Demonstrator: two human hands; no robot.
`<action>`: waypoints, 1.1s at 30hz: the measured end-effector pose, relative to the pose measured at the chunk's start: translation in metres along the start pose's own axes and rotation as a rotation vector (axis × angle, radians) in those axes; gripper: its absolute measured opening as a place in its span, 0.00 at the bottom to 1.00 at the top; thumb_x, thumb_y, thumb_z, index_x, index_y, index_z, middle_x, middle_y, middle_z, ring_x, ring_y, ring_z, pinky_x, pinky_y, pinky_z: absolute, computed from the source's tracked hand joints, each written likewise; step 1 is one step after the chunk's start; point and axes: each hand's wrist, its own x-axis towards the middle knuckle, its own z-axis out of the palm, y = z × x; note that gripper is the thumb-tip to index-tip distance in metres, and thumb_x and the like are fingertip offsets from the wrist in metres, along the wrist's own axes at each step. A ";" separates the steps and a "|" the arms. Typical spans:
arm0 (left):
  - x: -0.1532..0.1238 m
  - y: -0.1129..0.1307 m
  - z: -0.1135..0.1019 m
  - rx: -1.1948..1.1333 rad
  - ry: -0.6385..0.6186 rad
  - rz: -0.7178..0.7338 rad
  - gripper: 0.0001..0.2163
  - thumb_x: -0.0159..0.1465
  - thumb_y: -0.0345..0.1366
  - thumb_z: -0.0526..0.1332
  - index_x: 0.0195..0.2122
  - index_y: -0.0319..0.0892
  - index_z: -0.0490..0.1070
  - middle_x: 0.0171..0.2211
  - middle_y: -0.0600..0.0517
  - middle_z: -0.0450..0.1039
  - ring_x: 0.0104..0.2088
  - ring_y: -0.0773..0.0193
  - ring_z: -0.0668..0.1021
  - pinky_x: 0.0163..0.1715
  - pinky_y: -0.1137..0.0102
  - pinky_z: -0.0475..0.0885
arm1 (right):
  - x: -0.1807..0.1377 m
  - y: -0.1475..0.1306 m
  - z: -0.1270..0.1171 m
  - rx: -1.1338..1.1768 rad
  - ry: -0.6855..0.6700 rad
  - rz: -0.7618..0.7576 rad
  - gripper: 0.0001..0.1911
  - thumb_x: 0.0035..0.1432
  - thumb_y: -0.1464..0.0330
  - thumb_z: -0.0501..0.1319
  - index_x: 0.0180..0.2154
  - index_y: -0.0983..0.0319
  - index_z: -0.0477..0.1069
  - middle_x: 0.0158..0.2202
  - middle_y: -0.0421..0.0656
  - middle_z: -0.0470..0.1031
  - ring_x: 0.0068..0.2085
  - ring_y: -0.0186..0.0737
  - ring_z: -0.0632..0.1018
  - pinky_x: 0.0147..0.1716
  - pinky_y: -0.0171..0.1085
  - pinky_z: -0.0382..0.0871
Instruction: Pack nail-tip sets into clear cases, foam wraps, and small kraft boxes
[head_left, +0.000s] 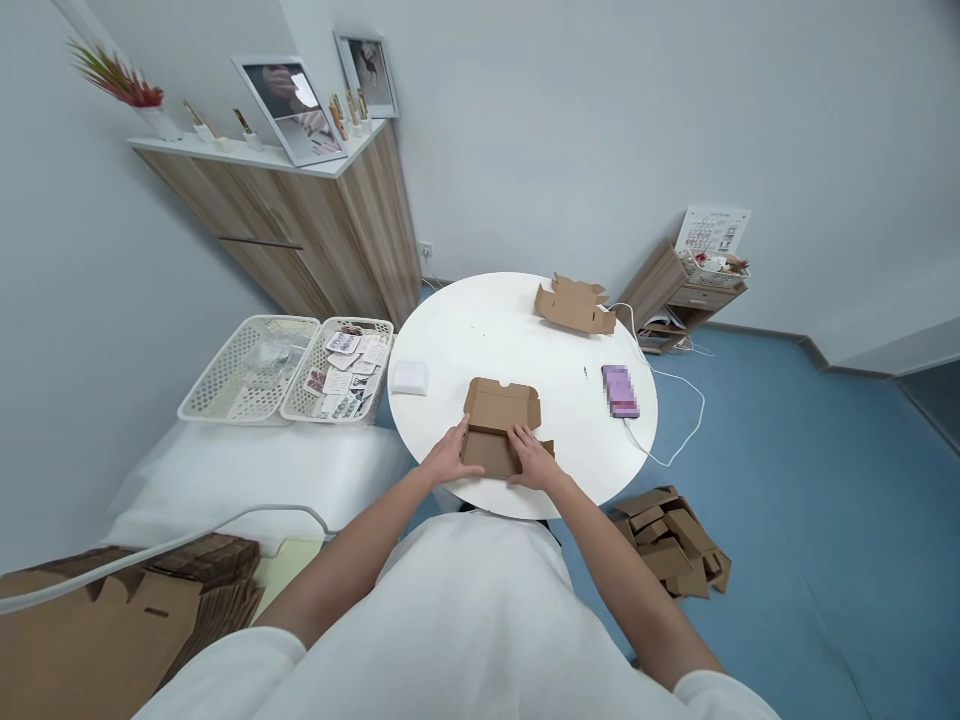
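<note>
Box [489, 454] at six o'clock on worktop [465, 330], part-folded: lid [499, 405] open, right flap [549, 447] sticking out. Left hand [446, 458] half open, gripping left side; right hand [535, 462] half curled, gripping right. Cardboard [576, 304] at one o'clock, unassembled.

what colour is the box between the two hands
The box is plain brown cardboard, seen best in the head view, the only one here.
</note>
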 end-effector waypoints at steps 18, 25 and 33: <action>0.016 0.008 0.001 0.041 -0.145 -0.087 0.53 0.35 0.42 0.71 0.60 0.47 0.43 0.47 0.46 0.59 0.47 0.50 0.69 0.45 0.64 0.64 | -0.050 0.031 0.030 0.633 0.409 0.562 0.40 0.52 0.56 0.53 0.61 0.63 0.38 0.57 0.55 0.56 0.51 0.48 0.69 0.46 0.44 0.66; 0.017 0.014 0.007 0.030 -0.138 -0.094 0.53 0.35 0.42 0.71 0.60 0.45 0.41 0.48 0.44 0.57 0.49 0.49 0.68 0.47 0.63 0.64 | -0.039 0.022 0.006 0.805 0.344 0.537 0.24 0.51 0.67 0.50 0.51 0.63 0.60 0.46 0.47 0.71 0.43 0.40 0.74 0.38 0.36 0.69; 0.016 0.018 0.008 -0.021 -0.124 -0.123 0.53 0.34 0.41 0.71 0.60 0.45 0.42 0.49 0.43 0.56 0.48 0.49 0.68 0.46 0.62 0.65 | -0.028 0.008 0.003 0.715 0.320 0.450 0.27 0.47 0.58 0.57 0.49 0.61 0.59 0.44 0.45 0.69 0.32 0.35 0.73 0.32 0.35 0.67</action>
